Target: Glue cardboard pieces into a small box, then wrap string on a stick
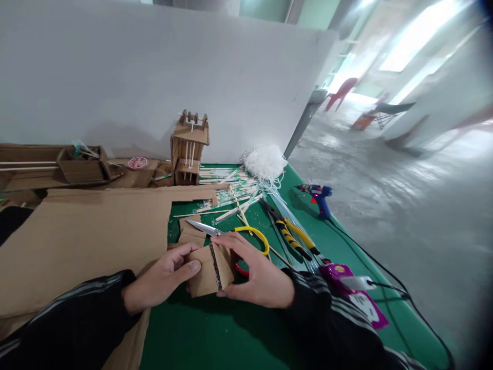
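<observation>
Between my two hands is a small cardboard piece [203,272] with two faces meeting at a dark, corrugated edge. My left hand [165,275] grips its left side, thumb on the near face. At its right side, my right hand [258,272] holds it with the fingers along the top and the thumb below. Just beyond lie scissors [204,227] with a yellow and a red handle, partly hidden by my right hand. A loose cardboard scrap [191,234] rests beneath the blades.
A large cardboard sheet [108,231] covers the left side. Behind stand a cardboard tower [190,146], wooden sticks [219,174] and a tangle of white strands [265,162]. To the right are pliers [290,231], a blue glue gun [318,195] with its cord, and a purple-and-white power strip [354,288].
</observation>
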### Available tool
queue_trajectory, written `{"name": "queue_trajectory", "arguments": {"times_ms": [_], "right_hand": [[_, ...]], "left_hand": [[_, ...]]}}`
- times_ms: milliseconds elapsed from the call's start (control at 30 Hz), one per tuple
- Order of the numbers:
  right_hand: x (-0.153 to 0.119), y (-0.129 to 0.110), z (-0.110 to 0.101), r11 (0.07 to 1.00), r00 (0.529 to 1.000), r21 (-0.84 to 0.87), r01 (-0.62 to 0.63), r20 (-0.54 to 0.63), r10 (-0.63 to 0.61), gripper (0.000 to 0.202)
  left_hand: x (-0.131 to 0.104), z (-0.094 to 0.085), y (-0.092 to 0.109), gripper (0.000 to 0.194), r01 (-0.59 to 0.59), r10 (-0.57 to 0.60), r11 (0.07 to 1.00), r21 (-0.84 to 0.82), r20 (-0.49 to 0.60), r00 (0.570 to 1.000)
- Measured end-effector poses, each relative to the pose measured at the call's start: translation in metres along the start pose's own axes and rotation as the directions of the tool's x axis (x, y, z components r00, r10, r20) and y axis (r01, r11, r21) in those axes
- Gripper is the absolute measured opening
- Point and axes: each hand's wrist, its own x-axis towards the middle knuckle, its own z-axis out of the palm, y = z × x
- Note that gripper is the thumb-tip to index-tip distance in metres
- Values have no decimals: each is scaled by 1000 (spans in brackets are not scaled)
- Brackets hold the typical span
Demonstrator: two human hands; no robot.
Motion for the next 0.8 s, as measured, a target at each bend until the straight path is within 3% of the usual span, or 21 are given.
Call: {"name": "queue_trajectory", "arguments": {"times_ms": [100, 233, 400, 500, 633, 800], "right_hand": [[0, 0, 2, 999, 999, -23, -30, -12, 30, 83], [0, 0, 3, 991, 991, -53, -127, -60, 124, 86], [0, -1, 3, 974, 973, 64, -217, -61, 221, 95], [0, 0, 4, 954, 983, 245, -172, -26, 183, 81], [2, 2, 7, 820, 979, 541, -185, 25, 205, 62], [4, 4, 11, 648, 933, 704, -292, 59, 356, 55]], "left_hand": [[-1, -1, 7, 38, -46, 45, 998, -33, -33, 998], [-4, -3, 19, 44, -55, 49, 965, -257, -29, 998], [-5, -7, 25, 53, -53, 64, 940, -338, 22, 998], [-5, -10, 21, 57, -93, 117, 952, -292, 67, 991], [-7, -11, 18, 67, -169, 189, 968, -186, 96, 977], [-7, -3, 18, 43, -142, 159, 978, 154, -100, 982]]}}
